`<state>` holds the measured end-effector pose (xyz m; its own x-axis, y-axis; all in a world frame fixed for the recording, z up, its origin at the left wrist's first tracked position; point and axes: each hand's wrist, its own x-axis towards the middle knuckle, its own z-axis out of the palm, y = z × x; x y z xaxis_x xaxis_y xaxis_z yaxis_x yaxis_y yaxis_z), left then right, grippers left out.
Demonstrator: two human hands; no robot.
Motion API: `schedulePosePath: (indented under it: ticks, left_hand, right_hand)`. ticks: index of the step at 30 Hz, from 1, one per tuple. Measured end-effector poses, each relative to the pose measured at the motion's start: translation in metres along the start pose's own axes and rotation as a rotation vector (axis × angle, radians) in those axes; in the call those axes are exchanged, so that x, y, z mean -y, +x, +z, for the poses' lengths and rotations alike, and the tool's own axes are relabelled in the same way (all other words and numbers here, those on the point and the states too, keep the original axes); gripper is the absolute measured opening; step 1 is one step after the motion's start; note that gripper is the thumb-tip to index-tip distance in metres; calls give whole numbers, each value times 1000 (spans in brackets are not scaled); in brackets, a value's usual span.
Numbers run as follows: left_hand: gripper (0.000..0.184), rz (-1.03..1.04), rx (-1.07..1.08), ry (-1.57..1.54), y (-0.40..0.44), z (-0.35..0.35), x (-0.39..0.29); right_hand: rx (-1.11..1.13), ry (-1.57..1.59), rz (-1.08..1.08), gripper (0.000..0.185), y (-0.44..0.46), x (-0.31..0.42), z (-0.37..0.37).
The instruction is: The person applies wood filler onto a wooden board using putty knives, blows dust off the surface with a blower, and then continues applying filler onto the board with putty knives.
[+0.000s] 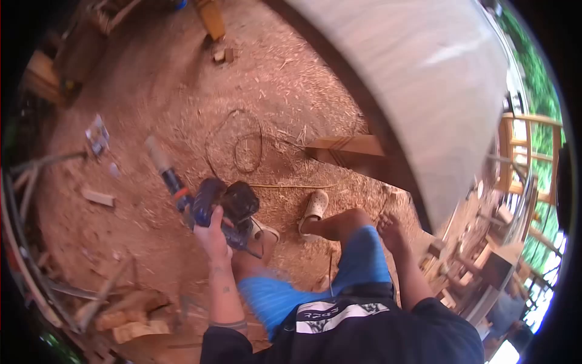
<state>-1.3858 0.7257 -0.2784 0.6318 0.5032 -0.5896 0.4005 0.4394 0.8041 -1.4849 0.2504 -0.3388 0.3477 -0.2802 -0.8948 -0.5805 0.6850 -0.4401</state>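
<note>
A blue and black power tool [209, 203] with a pale tip pointing up and left is held in my left hand [212, 233], whose fingers wrap round its grip. My right hand [391, 230] hangs beside my right knee, near the lower edge of a large pale board [424, 79]; it is blurred, its fingers look apart and nothing shows in it. A dark cord [233, 136] lies looped on the ground ahead of the tool.
Wood shavings cover the ground [273, 67]. A wooden leg [351, 148] stands under the board. Wood scraps [136, 315] lie at the lower left. At the right are timber offcuts [485, 261] and a wooden railing [530, 145].
</note>
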Motion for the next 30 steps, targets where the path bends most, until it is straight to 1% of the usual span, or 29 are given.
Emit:
schedulePosePath:
  ticks: [1,3,5,7,8,10,12,15,16,20,23,27,29,30]
  left_hand:
    - [32,-32,-3,-16,11,-5,26]
    - [33,-52,49,-6,39,-21,85]
    - [34,-68,85,24,55,-31,128]
    - [33,-80,112,65,60,-32,149]
    - [33,-125,135,88,62,-37,157]
    - [34,-178,193,145,70,-44,161]
    - [35,-134,223,142,73,-39,169]
    - [32,-48,199,162,70,-26,174]
    - [30,-5,176,181,71,-22,175]
    - [34,121,147,202,70,-11,184]
    - [32,103,127,149,66,1,186]
    - [28,20,236,174,70,1,187]
    - [27,33,274,157,71,3,187]
    - [27,44,295,134,71,6,189]
  right_hand:
    - [-34,-41,-70,20,27,3,19]
    - [-78,-343,-135,20,112,1,33]
    - [7,-567,-142,36,196,1,37]
    - [-115,-754,-201,40,288,-6,34]
    - [-183,-870,-247,40,323,-7,34]
    - [-291,-1094,-344,41,376,-6,31]
    - [-383,-1317,-442,41,419,-6,18]
    - [-471,-1535,-540,41,469,-9,-2]
    - [-493,-1580,-554,41,479,-11,-8]
    - [-555,-1695,-574,42,512,-18,-28]
    - [-590,-1760,-567,43,523,-23,-34]
    - [-626,-1873,-536,44,524,-23,-32]
    - [-644,-1967,-511,44,520,-19,-21]
    - [-677,-1928,-510,44,516,-18,-14]
